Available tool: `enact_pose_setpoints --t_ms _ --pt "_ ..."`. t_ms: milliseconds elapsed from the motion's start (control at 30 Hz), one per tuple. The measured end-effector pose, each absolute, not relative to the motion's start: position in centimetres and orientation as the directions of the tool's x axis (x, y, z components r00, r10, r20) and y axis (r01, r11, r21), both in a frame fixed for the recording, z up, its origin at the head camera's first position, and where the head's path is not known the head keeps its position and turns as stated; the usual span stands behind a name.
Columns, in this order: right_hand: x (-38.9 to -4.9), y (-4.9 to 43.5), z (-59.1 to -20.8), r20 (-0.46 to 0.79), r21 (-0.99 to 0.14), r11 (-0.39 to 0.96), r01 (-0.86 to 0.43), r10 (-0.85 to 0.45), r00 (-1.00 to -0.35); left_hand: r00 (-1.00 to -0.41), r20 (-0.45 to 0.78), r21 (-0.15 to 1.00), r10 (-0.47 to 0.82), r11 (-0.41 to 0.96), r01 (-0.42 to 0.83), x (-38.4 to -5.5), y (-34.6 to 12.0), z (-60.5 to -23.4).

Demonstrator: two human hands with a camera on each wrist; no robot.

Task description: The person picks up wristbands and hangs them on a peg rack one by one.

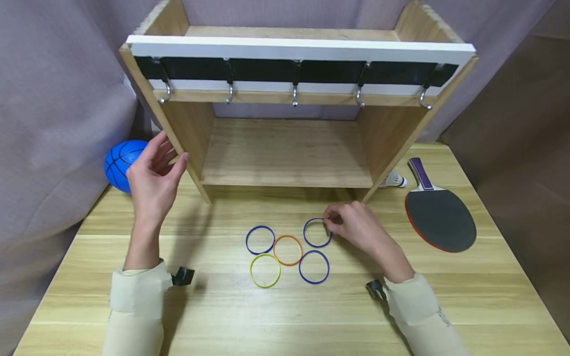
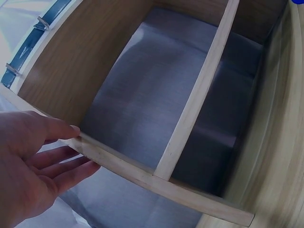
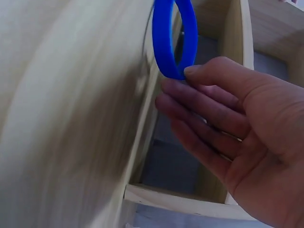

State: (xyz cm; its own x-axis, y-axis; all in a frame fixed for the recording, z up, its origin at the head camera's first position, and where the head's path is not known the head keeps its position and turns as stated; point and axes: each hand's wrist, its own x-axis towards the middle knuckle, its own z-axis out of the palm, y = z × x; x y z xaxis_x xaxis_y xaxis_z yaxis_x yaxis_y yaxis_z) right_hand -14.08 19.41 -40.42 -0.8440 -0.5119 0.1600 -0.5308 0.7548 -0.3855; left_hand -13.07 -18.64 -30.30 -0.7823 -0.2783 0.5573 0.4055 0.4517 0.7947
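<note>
My left hand (image 1: 153, 183) holds the front edge of the left side panel (image 2: 121, 167) of a wooden rack (image 1: 289, 158), thumb on the inner side and fingers outside. Between thumb and fingertips, my right hand (image 1: 358, 225) pinches a blue ring (image 3: 164, 40), which stands raised in the right wrist view. On the table beside it lie an orange ring (image 1: 288, 265), a yellow ring (image 1: 264, 287) and two more dark blue rings, one at the upper left (image 1: 260, 226) and one at the lower right (image 1: 314, 283).
Several metal hooks (image 1: 295, 94) line the rack's white front rail (image 1: 303, 45). A blue ball (image 1: 118, 168) sits left of the rack. To the right are a shuttlecock (image 1: 394, 179) and a table tennis bat (image 1: 441, 220) on the wooden table (image 1: 285, 321).
</note>
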Motion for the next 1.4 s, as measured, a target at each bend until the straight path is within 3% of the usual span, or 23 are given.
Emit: enact_pose_setpoints --t_ms 500,767,1033,1233,1400 --pt "-12.9 19.1 -38.0 0.149 -0.588 0.605 -0.536 -0.571 -0.808 -0.777 0.563 0.789 -0.281 0.461 0.406 -13.0 -18.6 -30.4" --pt "-12.6 19.0 -37.7 0.159 -0.543 0.588 -0.6 -0.629 -0.761 -0.781 0.559 0.789 -0.278 0.468 0.398 -12.9 -18.6 -30.3" --pt "-12.4 19.2 -37.3 0.105 -0.537 0.613 -0.579 -0.632 -0.768 -0.779 0.562 0.787 -0.278 0.471 0.399 -12.8 -18.6 -30.3" --pt "-11.8 18.7 -36.1 0.207 -0.537 0.593 -0.6 -0.597 -0.775 -0.779 0.56 0.792 -0.28 0.456 0.405 -13.0 -18.7 -30.4" --pt "-11.9 16.4 -34.8 0.265 -0.607 0.486 -0.629 -0.622 -0.737 -0.778 0.562 0.793 -0.281 0.449 0.411 -13.1 -18.7 -30.4"
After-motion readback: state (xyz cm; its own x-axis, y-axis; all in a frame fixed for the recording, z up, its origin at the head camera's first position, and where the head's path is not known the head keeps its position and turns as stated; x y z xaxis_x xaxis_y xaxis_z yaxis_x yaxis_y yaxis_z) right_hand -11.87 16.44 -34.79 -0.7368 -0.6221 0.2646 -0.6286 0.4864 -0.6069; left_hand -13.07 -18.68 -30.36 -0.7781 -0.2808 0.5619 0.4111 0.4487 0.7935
